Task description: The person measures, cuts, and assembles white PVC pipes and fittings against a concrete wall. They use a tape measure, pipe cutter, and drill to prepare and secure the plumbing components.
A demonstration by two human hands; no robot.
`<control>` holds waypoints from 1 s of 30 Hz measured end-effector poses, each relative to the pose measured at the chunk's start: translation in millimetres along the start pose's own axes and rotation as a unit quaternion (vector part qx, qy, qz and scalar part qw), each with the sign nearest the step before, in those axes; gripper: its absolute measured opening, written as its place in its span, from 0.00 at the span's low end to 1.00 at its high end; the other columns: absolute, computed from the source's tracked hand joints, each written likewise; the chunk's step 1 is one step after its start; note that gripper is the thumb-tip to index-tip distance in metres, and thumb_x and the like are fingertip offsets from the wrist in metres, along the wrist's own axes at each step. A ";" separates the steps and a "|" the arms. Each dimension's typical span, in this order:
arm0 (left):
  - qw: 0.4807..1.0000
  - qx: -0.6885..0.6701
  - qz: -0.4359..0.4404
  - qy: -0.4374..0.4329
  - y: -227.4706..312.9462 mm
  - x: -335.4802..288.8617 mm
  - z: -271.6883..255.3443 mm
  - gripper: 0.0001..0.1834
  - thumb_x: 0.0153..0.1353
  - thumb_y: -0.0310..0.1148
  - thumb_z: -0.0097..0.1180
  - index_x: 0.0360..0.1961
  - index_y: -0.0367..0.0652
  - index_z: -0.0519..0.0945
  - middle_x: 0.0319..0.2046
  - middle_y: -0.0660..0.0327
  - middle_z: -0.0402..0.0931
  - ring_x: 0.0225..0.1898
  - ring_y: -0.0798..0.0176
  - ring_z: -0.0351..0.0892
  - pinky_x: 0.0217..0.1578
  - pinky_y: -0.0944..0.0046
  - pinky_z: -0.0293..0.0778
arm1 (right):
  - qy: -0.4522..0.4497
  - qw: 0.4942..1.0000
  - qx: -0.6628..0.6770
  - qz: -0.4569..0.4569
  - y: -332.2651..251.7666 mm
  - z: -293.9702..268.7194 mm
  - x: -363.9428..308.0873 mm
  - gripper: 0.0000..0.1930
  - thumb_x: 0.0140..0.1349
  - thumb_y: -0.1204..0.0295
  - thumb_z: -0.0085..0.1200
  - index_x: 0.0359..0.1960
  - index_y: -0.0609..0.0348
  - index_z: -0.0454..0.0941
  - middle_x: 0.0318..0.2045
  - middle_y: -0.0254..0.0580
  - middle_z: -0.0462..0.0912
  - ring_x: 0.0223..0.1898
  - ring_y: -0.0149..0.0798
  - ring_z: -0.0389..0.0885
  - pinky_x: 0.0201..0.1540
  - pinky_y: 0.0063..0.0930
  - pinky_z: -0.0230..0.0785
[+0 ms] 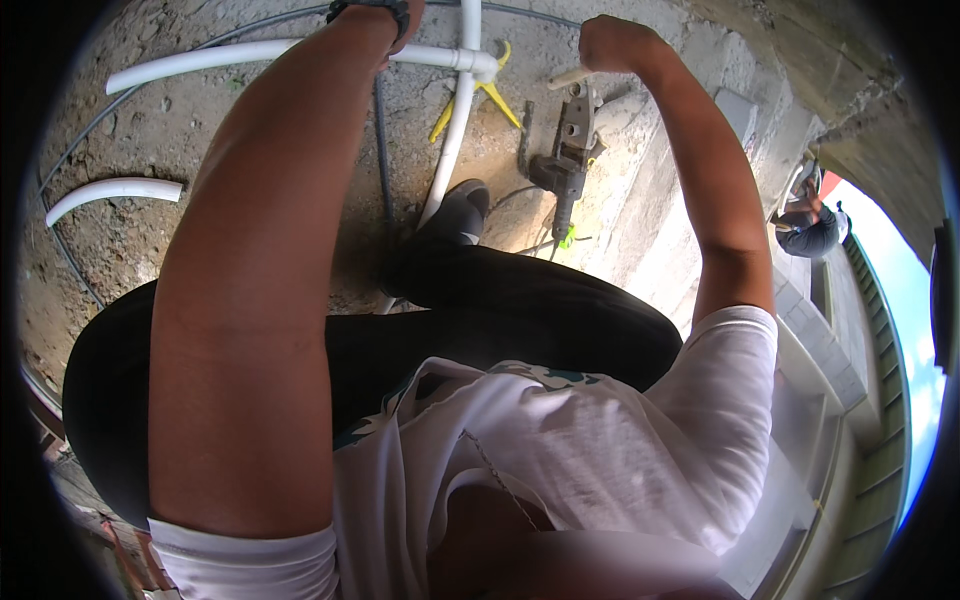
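Note:
My right hand [618,46] is closed in a fist at the top, right of centre. A short tan, stick-like handle [570,77] pokes out below it; the rest of that item is hidden. My left hand [408,22], with a dark wristband [372,6], is mostly cut off by the top edge, so its fingers do not show. It is near white plastic pipes [425,55] that meet at a tee fitting [478,65]. A yellow forked object [492,92] lies under the joint. Below my right hand rests a grey power drill or breaker [566,160].
A curved white pipe piece [115,190] lies on the dirt at left. Black hose [383,150] runs across the ground. My boot [462,212] is beside the upright white pipe. A concrete ledge [655,180] borders the right, with another person [812,228] beyond.

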State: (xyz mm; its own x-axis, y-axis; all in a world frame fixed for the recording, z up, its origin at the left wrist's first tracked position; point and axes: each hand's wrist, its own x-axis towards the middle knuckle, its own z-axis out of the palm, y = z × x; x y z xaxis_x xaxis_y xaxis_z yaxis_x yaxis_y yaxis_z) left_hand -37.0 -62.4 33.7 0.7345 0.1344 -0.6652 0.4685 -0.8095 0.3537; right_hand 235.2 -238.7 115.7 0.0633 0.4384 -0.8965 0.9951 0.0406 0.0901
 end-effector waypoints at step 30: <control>1.000 0.001 -0.004 -0.009 -0.4 4.2 5.5 0.15 0.49 0.28 0.71 0.41 0.41 0.91 0.45 0.47 0.87 0.49 0.49 0.88 0.46 0.50 0.85 | -0.158 0.973 0.107 0.131 -35.5 -51.0 -17.2 0.11 0.59 0.70 0.56 0.31 0.66 0.86 0.26 0.47 0.87 0.20 0.42 0.82 0.23 0.37 0.75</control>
State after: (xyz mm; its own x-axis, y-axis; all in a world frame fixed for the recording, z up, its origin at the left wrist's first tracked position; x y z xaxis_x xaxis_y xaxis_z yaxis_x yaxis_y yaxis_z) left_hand -36.8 -64.7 27.2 0.7222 0.1310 -0.6792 0.4733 -0.8096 0.3471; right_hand 194.9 -201.8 150.0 0.3029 0.1096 -0.9467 0.9326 -0.2384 0.2708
